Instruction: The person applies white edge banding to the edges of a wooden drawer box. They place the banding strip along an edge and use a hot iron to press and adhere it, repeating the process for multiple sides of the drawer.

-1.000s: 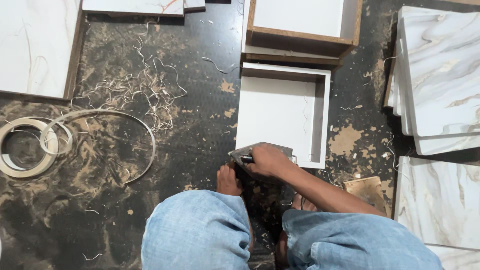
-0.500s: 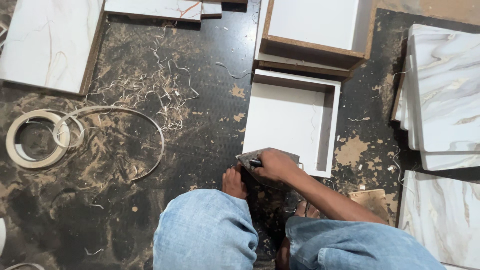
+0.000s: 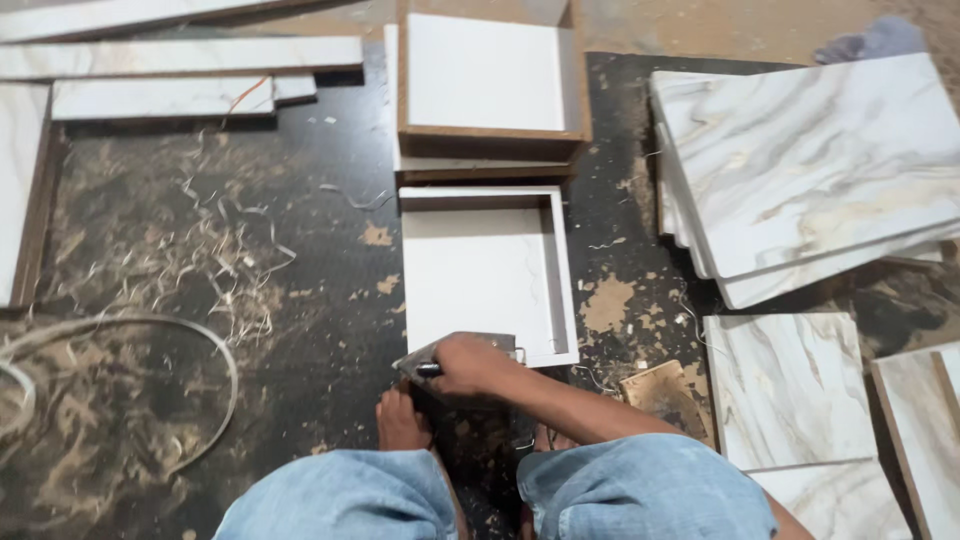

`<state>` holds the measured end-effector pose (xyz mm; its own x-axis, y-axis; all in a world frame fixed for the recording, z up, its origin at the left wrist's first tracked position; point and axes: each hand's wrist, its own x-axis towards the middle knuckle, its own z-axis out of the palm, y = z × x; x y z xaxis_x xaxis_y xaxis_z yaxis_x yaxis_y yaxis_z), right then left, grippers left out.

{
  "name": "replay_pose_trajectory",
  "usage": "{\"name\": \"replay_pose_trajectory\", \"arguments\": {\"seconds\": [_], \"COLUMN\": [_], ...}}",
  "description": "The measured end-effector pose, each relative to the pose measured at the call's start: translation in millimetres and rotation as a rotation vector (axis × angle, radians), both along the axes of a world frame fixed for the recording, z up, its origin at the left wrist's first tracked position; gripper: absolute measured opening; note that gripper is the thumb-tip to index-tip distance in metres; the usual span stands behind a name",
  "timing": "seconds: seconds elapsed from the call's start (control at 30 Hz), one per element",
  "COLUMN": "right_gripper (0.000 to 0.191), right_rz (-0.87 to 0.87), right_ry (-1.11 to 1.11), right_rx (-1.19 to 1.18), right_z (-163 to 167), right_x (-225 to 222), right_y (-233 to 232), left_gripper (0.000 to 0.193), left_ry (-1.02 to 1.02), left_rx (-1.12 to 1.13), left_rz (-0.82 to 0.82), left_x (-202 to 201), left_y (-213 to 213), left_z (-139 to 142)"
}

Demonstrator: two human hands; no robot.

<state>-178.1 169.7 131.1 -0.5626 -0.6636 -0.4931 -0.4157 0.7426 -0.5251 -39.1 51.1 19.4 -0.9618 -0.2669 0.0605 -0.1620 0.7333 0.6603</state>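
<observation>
The right hand (image 3: 470, 365) gripped a dark-handled tool (image 3: 428, 370), fingers curled tight, at the near edge of the white open box (image 3: 487, 275) on the floor. The box looked stiff, light, best held by its rims. Left hand unseen.

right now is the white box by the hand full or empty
Empty. The open white box lies flat on the floor, its bare white bottom showing between the walls. The right hand covers only its near edge.
</observation>
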Motion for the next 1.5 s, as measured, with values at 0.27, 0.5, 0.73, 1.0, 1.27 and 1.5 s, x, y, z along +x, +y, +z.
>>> {"name": "replay_pose_trajectory", "arguments": {"seconds": [0.27, 0.5, 0.73, 1.0, 1.27, 1.5], "right_gripper": [0.037, 0.03, 0.033, 0.033, 0.033, 0.034], "right_rz": [-0.017, -0.025, -0.038, -0.01, -0.012, -0.03], "right_ry": [-0.04, -0.048, -0.06, -0.035, -0.074, -0.079], "right_rx": [0.063, 0.002, -0.003, 0.028, 0.03, 0.031], "right_z": [16, 21, 20, 9, 14, 17], "right_x": [1, 1, 1, 1, 0, 0], "right_y": [-1, 1, 3, 3, 4, 3], "left_gripper": [0.035, 0.057, 0.062, 0.045, 0.054, 0.064], "left_ry": [-0.256, 0.071, 0.046, -0.036, -0.203, -0.056], "left_rx": [0.066, -0.023, 0.04, 0.009, 0.031, -0.005], "left_rz": [0.018, -0.029, -0.031, -0.011, -0.037, -0.008], "left_x": [17, 14, 13, 10, 6, 6], "left_y": [3, 0, 1, 4, 2, 3], "left_z": [4, -15, -10, -9, -5, -8]}}
